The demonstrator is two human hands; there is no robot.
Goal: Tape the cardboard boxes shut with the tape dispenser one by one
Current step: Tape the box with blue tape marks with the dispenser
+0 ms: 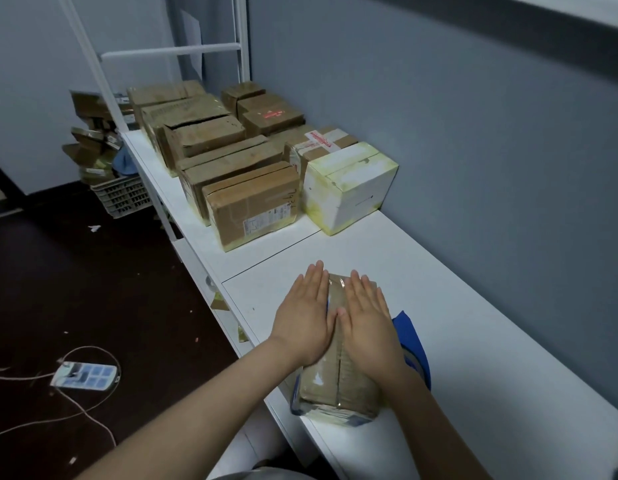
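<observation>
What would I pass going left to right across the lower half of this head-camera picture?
First the power strip on the floor → left hand → right hand, both flat on the taped cardboard box → blue tape dispenser right beside that box.

Both hands flat on a small cardboard box point(338, 386) on the white table point(474, 306), left hand point(306, 317) and right hand point(366, 318) side by side, thumbs touching. Blue tape dispenser point(413, 341) sits just right of it. More cardboard boxes point(231, 161) crowd the far end.
</observation>
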